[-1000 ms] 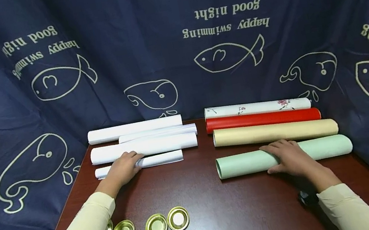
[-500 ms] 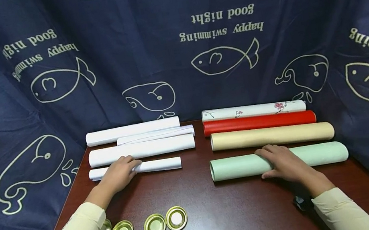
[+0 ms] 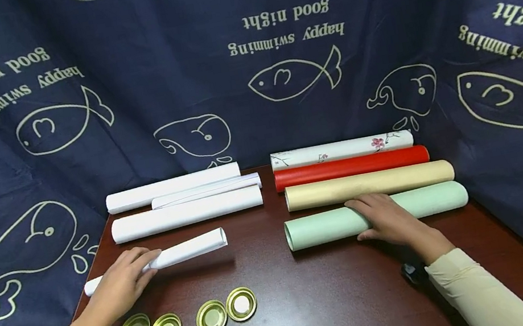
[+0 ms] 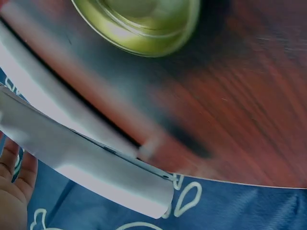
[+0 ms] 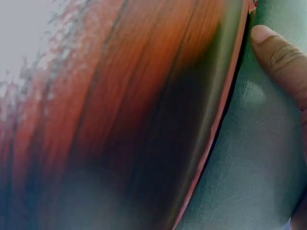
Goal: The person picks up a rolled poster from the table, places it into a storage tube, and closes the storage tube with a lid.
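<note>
My left hand grips a thin white paper roll near its middle. That roll is tilted above the table, right end higher, with a shadow beneath. In the left wrist view, fingers lie against a pale roll. Over on the right, my right hand holds a thick light green roll, fingers over the top and thumb on the near side. The right wrist view shows the thumb lying along the green surface. Whether the green roll is off the table, I cannot tell.
Several white rolls lie behind the left hand. Behind the green roll are a tan roll, a red roll and a flowered white roll. Several small gold dishes stand near the front. A dark blue curtain encloses the table.
The left hand has lifted the thin white roll and drawn it toward me and left, away from the other white rolls. The right hand stays on the green roll, now slightly angled. The view has shifted.
</note>
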`<state>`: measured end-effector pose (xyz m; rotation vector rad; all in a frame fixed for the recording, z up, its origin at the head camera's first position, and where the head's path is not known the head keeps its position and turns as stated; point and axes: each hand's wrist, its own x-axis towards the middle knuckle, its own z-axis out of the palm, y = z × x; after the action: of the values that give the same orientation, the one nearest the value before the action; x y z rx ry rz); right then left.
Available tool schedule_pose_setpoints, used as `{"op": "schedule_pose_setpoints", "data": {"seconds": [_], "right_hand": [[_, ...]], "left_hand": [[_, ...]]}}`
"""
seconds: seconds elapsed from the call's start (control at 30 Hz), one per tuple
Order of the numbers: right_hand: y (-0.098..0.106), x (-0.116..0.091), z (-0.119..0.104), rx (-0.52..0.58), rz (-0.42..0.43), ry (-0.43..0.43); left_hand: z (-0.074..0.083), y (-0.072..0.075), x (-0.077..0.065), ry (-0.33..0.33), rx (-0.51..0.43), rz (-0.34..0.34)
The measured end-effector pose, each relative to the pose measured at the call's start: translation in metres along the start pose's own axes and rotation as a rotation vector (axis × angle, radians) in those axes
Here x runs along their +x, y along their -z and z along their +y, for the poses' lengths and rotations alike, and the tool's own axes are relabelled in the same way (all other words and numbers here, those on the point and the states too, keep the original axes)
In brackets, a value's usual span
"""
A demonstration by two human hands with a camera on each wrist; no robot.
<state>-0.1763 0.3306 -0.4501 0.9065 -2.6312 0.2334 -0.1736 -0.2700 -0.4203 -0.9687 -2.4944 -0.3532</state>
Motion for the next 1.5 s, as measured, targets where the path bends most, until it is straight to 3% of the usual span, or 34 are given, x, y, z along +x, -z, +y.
{"op": "schedule_pose_setpoints", "data": {"seconds": [0.17,0.37,0.73,1.1,1.5], "right_hand": [[-0.001,0.016,-0.005,0.007,-0.025,0.019],[0.001,0.025,-0.012,0.015,-0.028,0.046],[0.012,0.019,-0.020,-0.022,0.099,0.089],[0.017,0.022,-0.039,-0.018,0.145,0.106],[0.021,0.029,-0.057,-0.034,0.177,0.157]], "left_hand": [[0.000,0.014,-0.021,0.025,0.013,0.026],[0.003,0.019,-0.026,0.024,0.016,0.031],[0.015,0.013,-0.002,-0.008,0.001,0.037],[0.040,0.004,0.018,0.002,-0.058,0.036],[0.061,-0.003,0.040,-0.051,-0.046,0.028]]}}
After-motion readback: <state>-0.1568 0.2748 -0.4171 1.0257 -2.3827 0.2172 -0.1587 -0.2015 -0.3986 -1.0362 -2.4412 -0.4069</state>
